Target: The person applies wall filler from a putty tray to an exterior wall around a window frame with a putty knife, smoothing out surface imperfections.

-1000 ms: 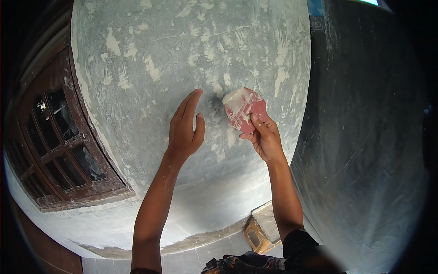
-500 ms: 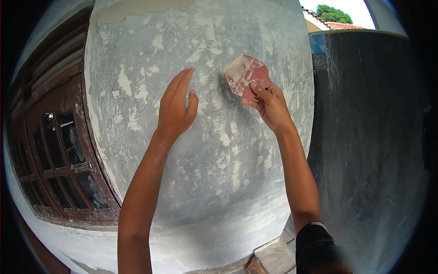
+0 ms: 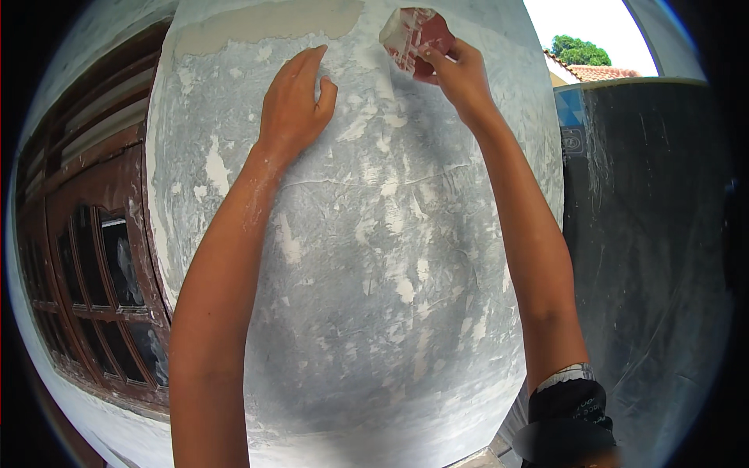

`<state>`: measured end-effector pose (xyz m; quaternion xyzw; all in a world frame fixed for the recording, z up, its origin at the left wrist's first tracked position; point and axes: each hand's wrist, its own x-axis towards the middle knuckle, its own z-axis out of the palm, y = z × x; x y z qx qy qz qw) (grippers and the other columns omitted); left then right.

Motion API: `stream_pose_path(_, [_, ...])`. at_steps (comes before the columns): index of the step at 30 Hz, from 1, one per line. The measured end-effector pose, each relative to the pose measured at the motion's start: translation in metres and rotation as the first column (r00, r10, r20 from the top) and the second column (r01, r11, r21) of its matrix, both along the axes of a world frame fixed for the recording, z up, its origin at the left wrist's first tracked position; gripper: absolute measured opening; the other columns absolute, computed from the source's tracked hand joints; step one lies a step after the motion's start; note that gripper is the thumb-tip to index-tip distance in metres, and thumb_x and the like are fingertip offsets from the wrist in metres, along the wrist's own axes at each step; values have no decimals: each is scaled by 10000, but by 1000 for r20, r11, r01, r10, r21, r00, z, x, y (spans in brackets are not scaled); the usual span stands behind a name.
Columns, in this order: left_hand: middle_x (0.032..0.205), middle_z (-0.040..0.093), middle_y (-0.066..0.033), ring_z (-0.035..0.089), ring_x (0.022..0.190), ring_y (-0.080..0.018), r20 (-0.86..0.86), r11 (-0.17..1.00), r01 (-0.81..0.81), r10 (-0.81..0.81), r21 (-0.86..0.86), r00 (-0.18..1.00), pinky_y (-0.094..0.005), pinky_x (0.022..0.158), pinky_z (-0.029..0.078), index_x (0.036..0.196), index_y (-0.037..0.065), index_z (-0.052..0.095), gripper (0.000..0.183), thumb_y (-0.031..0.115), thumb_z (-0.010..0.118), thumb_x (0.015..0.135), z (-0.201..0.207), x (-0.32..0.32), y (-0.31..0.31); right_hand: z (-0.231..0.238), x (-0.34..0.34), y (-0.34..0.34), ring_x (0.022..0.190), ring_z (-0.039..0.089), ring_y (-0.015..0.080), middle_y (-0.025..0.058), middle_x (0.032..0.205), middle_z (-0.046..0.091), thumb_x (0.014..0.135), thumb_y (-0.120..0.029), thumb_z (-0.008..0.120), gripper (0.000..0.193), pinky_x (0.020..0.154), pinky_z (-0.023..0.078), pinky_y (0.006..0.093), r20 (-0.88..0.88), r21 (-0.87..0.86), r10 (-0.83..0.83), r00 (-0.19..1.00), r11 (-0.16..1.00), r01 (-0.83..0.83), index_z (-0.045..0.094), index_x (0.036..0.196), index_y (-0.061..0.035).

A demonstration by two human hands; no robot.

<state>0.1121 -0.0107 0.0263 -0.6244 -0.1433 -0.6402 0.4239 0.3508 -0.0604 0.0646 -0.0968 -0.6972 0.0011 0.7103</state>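
My right hand (image 3: 466,84) grips a red putty scraper (image 3: 427,33) by its narrower end, thumb on the near face. White filler is smeared over the scraper's broad left part. The tool is raised at the top of a grey wall (image 3: 351,273) mottled with pale filler; whether its edge touches the wall I cannot tell. To the left, my left hand (image 3: 295,101) is empty and open in front of the wall, its fingers pointing up and its thumb apart. A smooth beige filler patch (image 3: 265,25) lies just above that hand.
A brown wooden window frame (image 3: 97,304) with glass panes borders the wall on the left. On the right stands a dark panel (image 3: 655,234). Beyond it are a tiled roof (image 3: 605,73) and a green tree (image 3: 579,51).
Both hands have moved upward, and the scraper is now near the top of the view. The view has shifted up, so more of the beige patch shows and the tray on the floor is out of sight.
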Motion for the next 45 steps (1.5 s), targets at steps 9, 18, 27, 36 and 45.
stream_pose_path(9, [1454, 511, -234, 462, 1369, -386, 11, 990, -118, 118, 79, 993, -472, 1208, 302, 1415, -15, 496, 494, 176, 507, 959, 4, -4, 22, 95, -13, 45, 893, 617, 386, 202, 950, 632, 844, -33, 624, 139, 804, 518, 463, -328, 623, -754, 569, 280, 730, 734, 907, 25])
stream_pose_path(18, [1449, 513, -242, 466, 1361, -399, 25, 985, -150, 148, 90, 989, -482, 1201, 306, 1408, -18, 500, 504, 192, 523, 951, 7, -2, 25, 107, -26, 70, 940, 637, 414, 212, 1009, 670, 891, -51, 594, 144, 798, 531, 480, -330, 655, -848, 415, 111, 748, 711, 885, 33])
stream_pose_path(27, [1439, 521, -240, 483, 1342, -394, -31, 987, -136, 139, 82, 990, -454, 1150, 373, 1391, -41, 512, 505, 179, 536, 936, 27, -21, 25, 42, -31, 45, 839, 682, 370, 174, 907, 687, 811, -41, 617, 85, 737, 550, 478, -127, 644, -939, 319, 167, 747, 679, 811, 17])
stream_pose_path(36, [1449, 516, -238, 475, 1359, -392, -39, 985, -143, 147, 102, 988, -456, 1179, 348, 1391, -37, 519, 505, 169, 536, 930, 30, -10, 23, 114, -32, 43, 890, 667, 426, 254, 956, 681, 911, -76, 581, 169, 771, 532, 508, -154, 494, -926, 345, 231, 838, 700, 877, 38])
stream_pose_path(45, [1439, 533, -232, 491, 1347, -392, -12, 995, -84, 85, 55, 996, -463, 1168, 366, 1382, -35, 531, 497, 159, 537, 924, 29, -16, 23, 43, -43, 29, 822, 673, 382, 155, 894, 685, 856, -71, 649, 135, 729, 545, 479, -79, 559, -960, 270, 182, 809, 682, 984, -45])
